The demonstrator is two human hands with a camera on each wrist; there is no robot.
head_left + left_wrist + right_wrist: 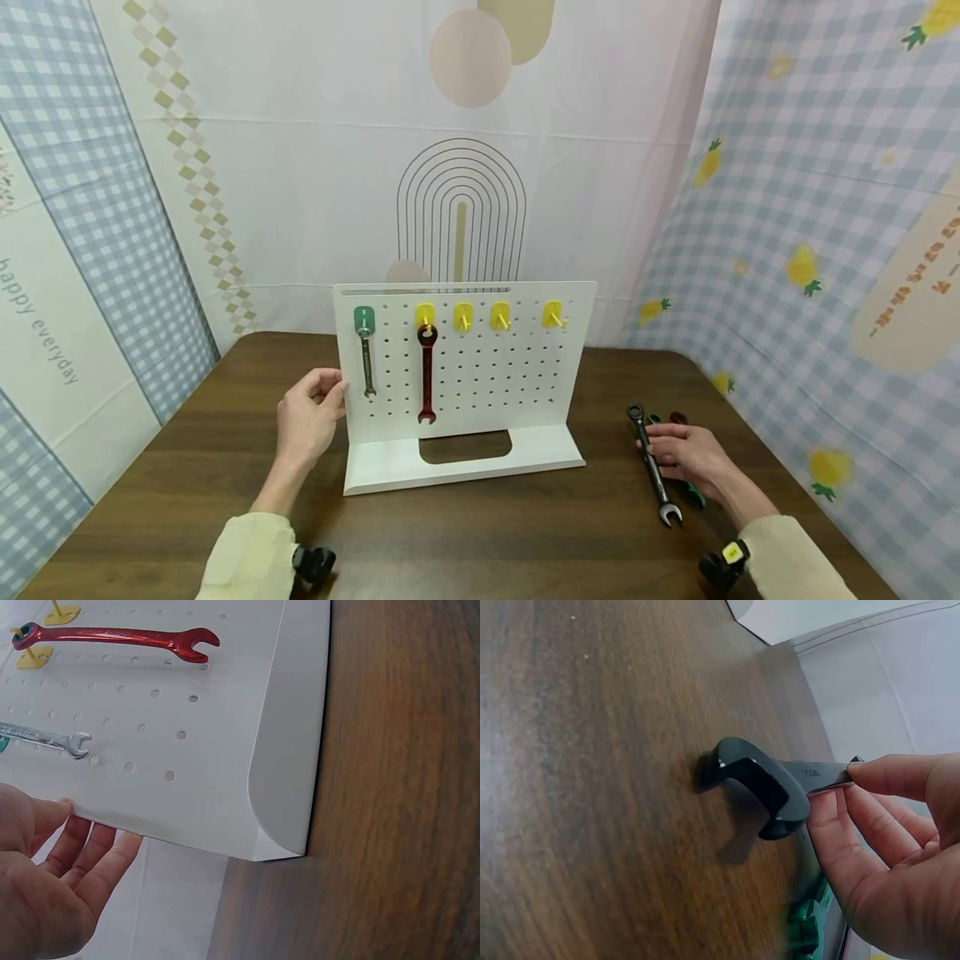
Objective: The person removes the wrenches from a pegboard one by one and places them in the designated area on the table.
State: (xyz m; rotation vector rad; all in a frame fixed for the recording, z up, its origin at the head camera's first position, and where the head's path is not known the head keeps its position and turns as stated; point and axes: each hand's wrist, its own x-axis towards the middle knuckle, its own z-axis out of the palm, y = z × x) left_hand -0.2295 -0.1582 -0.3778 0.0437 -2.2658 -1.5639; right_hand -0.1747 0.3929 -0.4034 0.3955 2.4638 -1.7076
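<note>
My left hand [307, 417] holds the left edge of a white pegboard stand [495, 408], thumb in front and fingers behind. From a green hook [364, 317] on the board hangs a small silver wrench [367, 367]. A larger red wrench [427, 379] hangs on the leftmost yellow hook [424, 313]. Right of the stand, my right hand [693, 458] pinches a black wrench [651, 467] by its shaft, between thumb and fingers. Its open end [765, 784] faces the right wrist camera, just above the table or touching it; I cannot tell which.
Partly hidden under my right hand lie a green wrench [695, 496] and a dark red tool end [678, 417]. Three more yellow hooks [500, 316] on the board carry nothing. The brown wooden table [465, 542] meets patterned curtains behind and at the right.
</note>
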